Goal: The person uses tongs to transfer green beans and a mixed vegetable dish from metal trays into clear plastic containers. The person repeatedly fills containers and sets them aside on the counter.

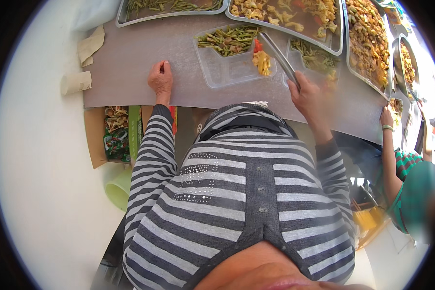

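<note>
Metal tongs point(280, 57) are in my right hand point(305, 95), their far end over the edge of a clear plastic compartment tray point(224, 72). That tray holds green beans with bits of meat point(228, 40) in its large section and cauliflower point(262, 62) with red pepper in a corner section. Another compartment tray point(290, 67), also with green beans and cauliflower, lies partly behind the tongs and my hand. On the table to the left of the trays rests my left hand point(161, 77), fingers curled in, with nothing visible in it.
Metal serving pans of green beans point(174, 5), cauliflower point(286, 14) and a brown chopped dish point(369, 40) line the far side. A paper roll point(76, 82) lies at the table's left edge. Below stands a cardboard box point(94, 137). A co-worker in green point(413, 195) stands at right.
</note>
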Motion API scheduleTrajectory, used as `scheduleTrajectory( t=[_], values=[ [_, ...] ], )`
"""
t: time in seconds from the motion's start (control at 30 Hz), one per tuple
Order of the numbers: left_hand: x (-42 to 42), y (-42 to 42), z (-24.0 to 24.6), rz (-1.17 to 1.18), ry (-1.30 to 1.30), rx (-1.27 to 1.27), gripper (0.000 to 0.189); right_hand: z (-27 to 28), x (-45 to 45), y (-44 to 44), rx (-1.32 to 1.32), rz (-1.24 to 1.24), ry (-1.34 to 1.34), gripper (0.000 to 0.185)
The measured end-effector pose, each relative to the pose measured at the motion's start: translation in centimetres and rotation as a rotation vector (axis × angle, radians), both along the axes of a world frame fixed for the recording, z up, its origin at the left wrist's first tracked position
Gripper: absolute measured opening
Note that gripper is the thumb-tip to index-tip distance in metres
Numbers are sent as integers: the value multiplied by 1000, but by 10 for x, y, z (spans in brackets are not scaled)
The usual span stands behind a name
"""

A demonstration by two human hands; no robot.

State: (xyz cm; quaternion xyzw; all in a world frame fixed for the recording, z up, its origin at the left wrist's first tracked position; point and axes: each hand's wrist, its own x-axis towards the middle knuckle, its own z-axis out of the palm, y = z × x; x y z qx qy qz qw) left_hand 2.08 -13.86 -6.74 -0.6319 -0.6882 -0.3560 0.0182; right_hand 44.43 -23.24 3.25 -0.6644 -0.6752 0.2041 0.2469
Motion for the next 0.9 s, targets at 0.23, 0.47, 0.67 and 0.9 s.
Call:
scheduleTrajectory(
  t=[0.23,0.47,0.67,0.9],
  values=[
    [0,2,-1,1,13,29,8,-17,5,-2,-85,12,157,20],
    [-1,4,0,-10,-6,20,7,-40,14,-22,-386,-20,300,25],
    [-5,1,-3,14,35,5,8,-30,15,-18,-551,-90,649,22],
    [0,1,0,26,14,-35,9,-33,19,-4,-587,-180,718,24]
  ],
)
